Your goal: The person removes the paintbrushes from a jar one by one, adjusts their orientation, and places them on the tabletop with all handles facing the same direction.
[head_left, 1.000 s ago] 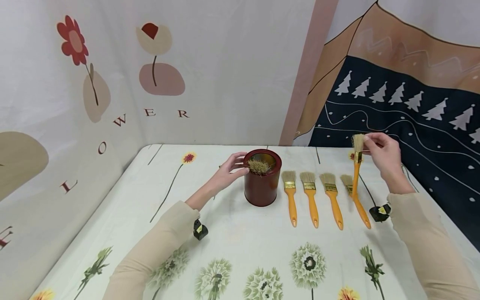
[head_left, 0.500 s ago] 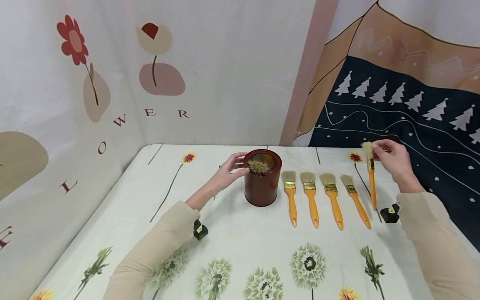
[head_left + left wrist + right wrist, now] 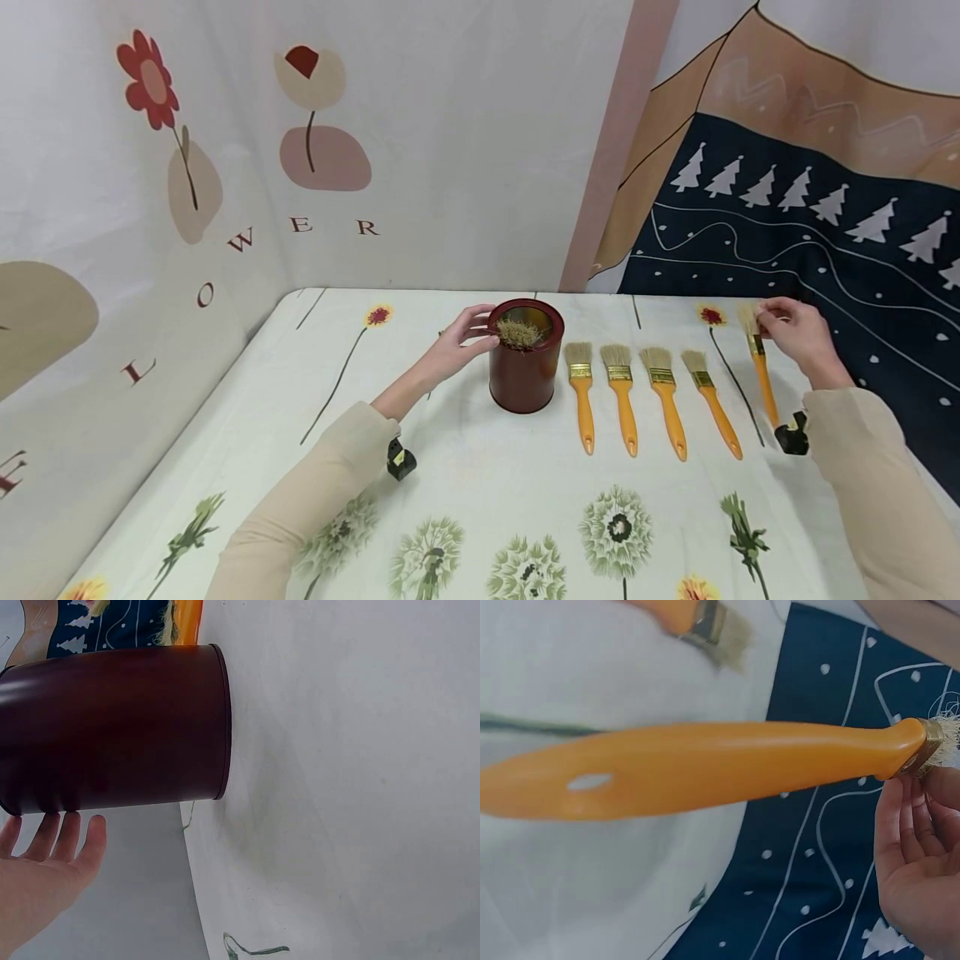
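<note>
My right hand (image 3: 804, 337) pinches a paintbrush (image 3: 763, 383) near its bristles, at the table's right side. In the right wrist view its orange handle (image 3: 675, 769) stretches left from the fingers, and the bristles are partly cut off. My left hand (image 3: 456, 343) touches the left side of a dark red tin (image 3: 522, 379) with nearly straight fingers. The left wrist view shows several fingertips against the tin's wall (image 3: 120, 735). Inside the tin a clump of brownish bristles (image 3: 518, 334) shows near the rim; what lies beneath is hidden.
Several orange-handled paintbrushes lie in a row right of the tin, from the nearest brush (image 3: 582, 400) to the farthest brush (image 3: 712, 404), bristles away from me. A flower-printed white cloth (image 3: 465, 500) covers the table. Printed fabric (image 3: 465, 150) hangs behind.
My right hand has carried the paintbrush right and lower, away from the row, and the rightmost lying brush is now fully uncovered. The left hand and the tin have stayed put.
</note>
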Available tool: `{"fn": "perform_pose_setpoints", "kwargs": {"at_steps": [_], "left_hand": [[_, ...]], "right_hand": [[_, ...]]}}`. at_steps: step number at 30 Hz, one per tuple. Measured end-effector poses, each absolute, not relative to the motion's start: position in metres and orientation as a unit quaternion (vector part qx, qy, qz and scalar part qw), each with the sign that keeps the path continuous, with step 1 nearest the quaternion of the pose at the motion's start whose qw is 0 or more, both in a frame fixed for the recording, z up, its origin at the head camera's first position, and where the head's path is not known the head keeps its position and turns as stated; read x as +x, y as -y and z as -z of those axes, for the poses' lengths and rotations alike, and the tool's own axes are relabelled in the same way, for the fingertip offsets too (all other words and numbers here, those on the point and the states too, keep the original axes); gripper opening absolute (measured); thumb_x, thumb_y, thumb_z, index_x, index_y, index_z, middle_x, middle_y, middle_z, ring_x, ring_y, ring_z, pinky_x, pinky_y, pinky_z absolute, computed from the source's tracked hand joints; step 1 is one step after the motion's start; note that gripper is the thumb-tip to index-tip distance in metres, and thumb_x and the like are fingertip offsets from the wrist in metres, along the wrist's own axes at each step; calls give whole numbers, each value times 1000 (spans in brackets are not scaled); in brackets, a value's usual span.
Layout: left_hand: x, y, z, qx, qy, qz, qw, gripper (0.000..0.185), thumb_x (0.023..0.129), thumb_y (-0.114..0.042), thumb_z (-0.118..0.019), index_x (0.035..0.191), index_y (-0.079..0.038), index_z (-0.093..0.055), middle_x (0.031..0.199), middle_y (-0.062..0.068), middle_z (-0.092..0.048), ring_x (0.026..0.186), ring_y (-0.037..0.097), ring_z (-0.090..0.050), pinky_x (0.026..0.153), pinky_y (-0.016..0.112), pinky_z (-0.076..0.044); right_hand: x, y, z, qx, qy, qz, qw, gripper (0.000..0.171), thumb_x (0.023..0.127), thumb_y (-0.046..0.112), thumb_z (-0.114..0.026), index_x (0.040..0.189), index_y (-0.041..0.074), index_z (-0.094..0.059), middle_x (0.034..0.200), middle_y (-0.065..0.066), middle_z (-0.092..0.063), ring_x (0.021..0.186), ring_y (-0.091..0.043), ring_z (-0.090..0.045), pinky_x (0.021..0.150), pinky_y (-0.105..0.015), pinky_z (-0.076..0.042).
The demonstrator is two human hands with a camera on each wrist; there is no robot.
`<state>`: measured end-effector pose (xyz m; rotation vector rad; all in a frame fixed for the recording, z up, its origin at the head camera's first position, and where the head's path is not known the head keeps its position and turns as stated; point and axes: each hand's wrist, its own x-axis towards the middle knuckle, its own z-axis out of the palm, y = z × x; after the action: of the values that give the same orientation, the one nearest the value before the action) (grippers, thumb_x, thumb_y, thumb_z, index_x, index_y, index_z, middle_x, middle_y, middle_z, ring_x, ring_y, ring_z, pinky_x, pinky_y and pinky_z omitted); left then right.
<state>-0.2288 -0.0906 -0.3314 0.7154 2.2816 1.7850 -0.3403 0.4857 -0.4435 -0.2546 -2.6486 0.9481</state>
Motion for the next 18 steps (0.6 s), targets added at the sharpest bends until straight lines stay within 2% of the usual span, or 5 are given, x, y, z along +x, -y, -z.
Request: {"fn": "perform_pose_setpoints", "kwargs": {"at_steps": [5,12,18], "left_hand": [[-229,90,332,238,-764,-595,79,52,89,-12,-53,134,-2,-29,129,19,-37,117,30,-37,91,38,-37],[-231,91,334,236,-767,-592,77,53,89,-13,-53,134,-3,-28,130,18,-37,117,30,-37,91,37,-37],[-231,91,334,237,-765,-593,79,52,89,-13,-53,134,-3,-28,129,18,-37,117,29,-37,91,37,-37]], "right_hand": [[-334,-481,445,-99,930,-318,154,56,86,55,-33,115,11,-50,102,-8,-52,74,-17,-56,68,-33,-50],[-325,-470,448,-85,939,-289,164,40,91,41,-37,105,8,-54,93,-12,-53,73,-24,-56,60,-32,-49],[-303,-443,431,-55,949,-266,159,32,92,28,-40,99,1,-56,83,-14,-55,63,-21,-52,51,-27,-43]]}}
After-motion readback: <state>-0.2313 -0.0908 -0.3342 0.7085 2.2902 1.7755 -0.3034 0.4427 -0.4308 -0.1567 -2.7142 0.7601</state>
